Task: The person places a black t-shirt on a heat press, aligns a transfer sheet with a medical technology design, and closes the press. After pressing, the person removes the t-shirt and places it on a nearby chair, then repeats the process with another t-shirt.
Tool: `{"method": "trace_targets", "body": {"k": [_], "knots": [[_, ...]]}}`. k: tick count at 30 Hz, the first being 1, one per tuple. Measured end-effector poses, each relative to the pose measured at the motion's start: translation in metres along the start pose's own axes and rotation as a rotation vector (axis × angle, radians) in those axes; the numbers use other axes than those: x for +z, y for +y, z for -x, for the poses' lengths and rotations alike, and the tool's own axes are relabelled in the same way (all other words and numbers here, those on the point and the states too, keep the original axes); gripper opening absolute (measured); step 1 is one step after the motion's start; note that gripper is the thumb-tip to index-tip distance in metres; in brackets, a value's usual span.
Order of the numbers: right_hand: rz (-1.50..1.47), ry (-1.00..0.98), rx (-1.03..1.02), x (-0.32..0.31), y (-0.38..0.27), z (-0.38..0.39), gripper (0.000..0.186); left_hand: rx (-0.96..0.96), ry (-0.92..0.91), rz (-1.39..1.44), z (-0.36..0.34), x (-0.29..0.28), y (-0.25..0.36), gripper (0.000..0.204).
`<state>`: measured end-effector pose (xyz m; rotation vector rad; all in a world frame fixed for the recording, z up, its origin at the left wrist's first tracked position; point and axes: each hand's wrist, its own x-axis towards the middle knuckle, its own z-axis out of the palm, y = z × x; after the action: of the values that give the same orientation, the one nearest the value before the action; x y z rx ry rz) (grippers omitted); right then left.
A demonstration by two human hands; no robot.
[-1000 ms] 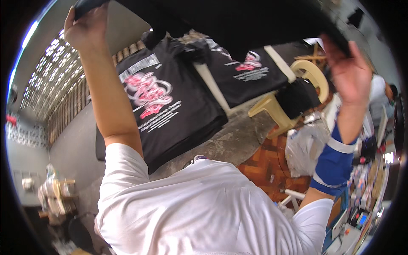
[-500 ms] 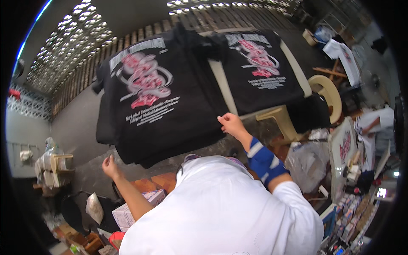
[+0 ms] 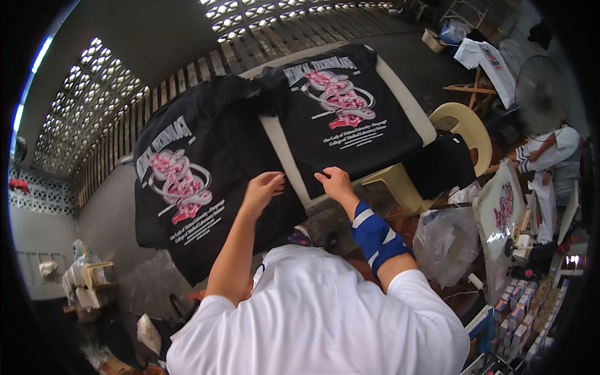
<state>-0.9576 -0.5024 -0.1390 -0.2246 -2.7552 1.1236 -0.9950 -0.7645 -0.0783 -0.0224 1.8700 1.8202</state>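
My left hand (image 3: 265,187) is over the right edge of the left black T-shirt (image 3: 231,164), fingers bent together; what they hold, if anything, is hidden. My right hand (image 3: 332,182) is curled near the lower edge of the right black T-shirt (image 3: 394,119), fingertips closed on something I cannot make out. Both shirts lie spread with pink-and-white printed designs facing up. The right one rests on a pale board (image 3: 412,97), and more black cloth (image 3: 440,165) hangs beside it.
A cream plastic chair (image 3: 472,140) stands right of the shirts. Beyond it are a fan (image 3: 537,84), another person (image 3: 550,147), a printing screen (image 3: 494,225), a clear plastic bag (image 3: 444,247) and rows of small boxes (image 3: 519,312). A slatted railing (image 3: 87,172) runs behind.
The black cloth held high by both hands a second ago is down. My left hand has moved right and up from low left to between the shirts; my right hand shifted slightly right.
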Motion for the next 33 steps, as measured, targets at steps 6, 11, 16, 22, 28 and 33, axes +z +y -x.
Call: {"method": "trace_targets", "body": {"k": [6,11,16,22,28,33], "knots": [[-0.513,0.032,0.304,-0.052,-0.062,0.004,0.032,-0.356,-0.315,0.924,-0.219,0.035,0.014,0.086],[-0.314,0.092,0.132,-0.071,-0.056,0.030,0.031,0.011,0.374,0.598,-0.393,-0.019,0.045,0.071],[-0.279,0.293,0.428,-0.084,-0.023,0.054,0.027,0.370,0.006,0.725,-0.484,0.032,0.081,0.025],[-0.140,0.385,0.631,-0.113,0.006,0.123,0.036,0.269,0.352,-0.744,-0.471,0.078,0.041,0.106],[0.227,0.267,1.206,-0.056,0.030,0.392,0.034,0.468,0.388,-1.451,-0.403,0.128,0.053,0.051],[0.597,-0.562,0.991,0.036,-0.023,0.550,0.020,0.593,0.395,-0.915,-0.435,0.131,0.067,0.026]]}}
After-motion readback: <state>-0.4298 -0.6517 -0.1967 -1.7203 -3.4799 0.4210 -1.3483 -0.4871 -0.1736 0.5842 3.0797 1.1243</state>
